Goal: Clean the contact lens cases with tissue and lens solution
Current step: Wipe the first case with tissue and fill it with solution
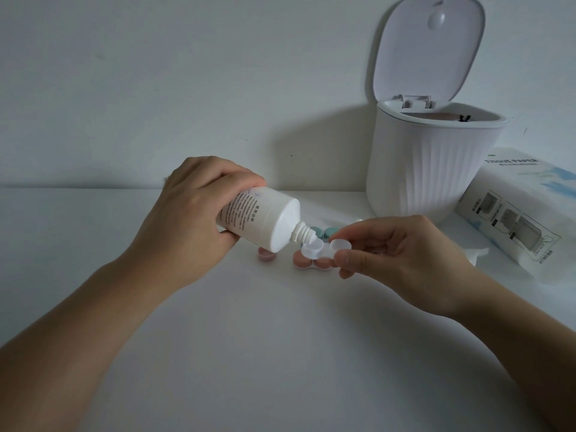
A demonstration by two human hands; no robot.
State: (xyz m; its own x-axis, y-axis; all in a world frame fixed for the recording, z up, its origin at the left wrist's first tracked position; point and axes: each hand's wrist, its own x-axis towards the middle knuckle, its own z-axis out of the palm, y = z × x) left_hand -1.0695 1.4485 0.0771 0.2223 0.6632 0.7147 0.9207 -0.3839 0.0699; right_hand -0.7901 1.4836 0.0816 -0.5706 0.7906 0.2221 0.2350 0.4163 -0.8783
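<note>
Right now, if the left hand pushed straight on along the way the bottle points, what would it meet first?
The left hand tilts the solution bottle down and rightward; its nozzle would first meet the clear lens case pinched by the right hand, at its near well. Depth is uncertain.

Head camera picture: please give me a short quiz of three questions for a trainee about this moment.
1. True or false: the bin has its lid shut.
2. Which hand grips the bottle?
3. The bottle nozzle points into: A) the clear case B) the pink case C) the tissue pack

Key: 1 false, the lid stands open. 2 the left hand; the right hand pinches the clear case. 3 A.
</note>
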